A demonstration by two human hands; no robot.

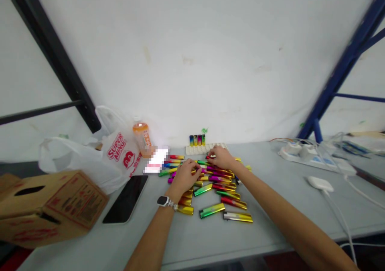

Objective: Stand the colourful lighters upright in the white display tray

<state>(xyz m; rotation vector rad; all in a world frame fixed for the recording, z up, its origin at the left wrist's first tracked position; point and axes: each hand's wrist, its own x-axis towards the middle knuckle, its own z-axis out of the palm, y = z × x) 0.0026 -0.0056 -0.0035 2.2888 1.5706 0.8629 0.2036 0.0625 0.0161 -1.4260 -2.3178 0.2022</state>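
Because the loose lighters (219, 179) are heaped and overlapped on the bench (192, 243), in front of the pale tray (195, 149), neighbours could be dragged along if one were pulled.
Four upright lighters (199, 140): stood in a row at the tray's back, left part — easily toppled, it is judged, by a knock to the tray, their bases being narrow.
Left hand (187, 176): fingers curled low over the heap; whether anything is grasped by this grip cannot be told.
Right hand (223, 158): fingers bent down by the tray's right part; its grip is likewise hidden.
Bracelet (173, 205): worn at the left wrist, just beside a gold lighter (185, 209) — which could be nudged astray if the forearm were swung.
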